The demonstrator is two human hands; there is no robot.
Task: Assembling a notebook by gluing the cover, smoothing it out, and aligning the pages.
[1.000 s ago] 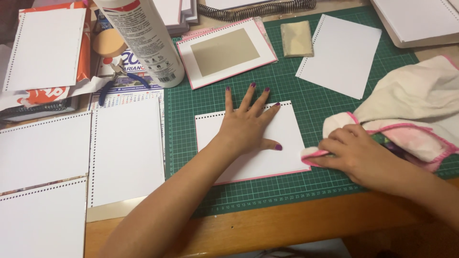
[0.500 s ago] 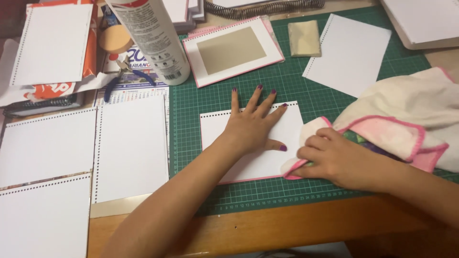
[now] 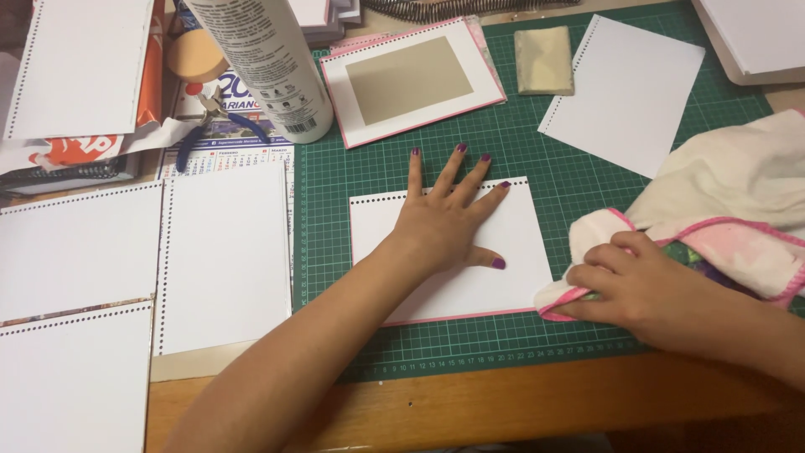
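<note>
**Hands pressing card and cloth on a cutting mat**

Left hand flat, fingers spread, on white punched card at centre of green cutting mat. Right hand curled, gripping pink-edged cloth touching card's right edge. Far left: tall white bottle, blue-handled pliers. Left: more punched sheets.

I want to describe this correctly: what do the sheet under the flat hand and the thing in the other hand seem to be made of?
White sheet: looks like matte card or paper, with punched holes along its edge. Cloth: soft fabric, cream with pink trim, folds and bunches under the right hand.
</note>
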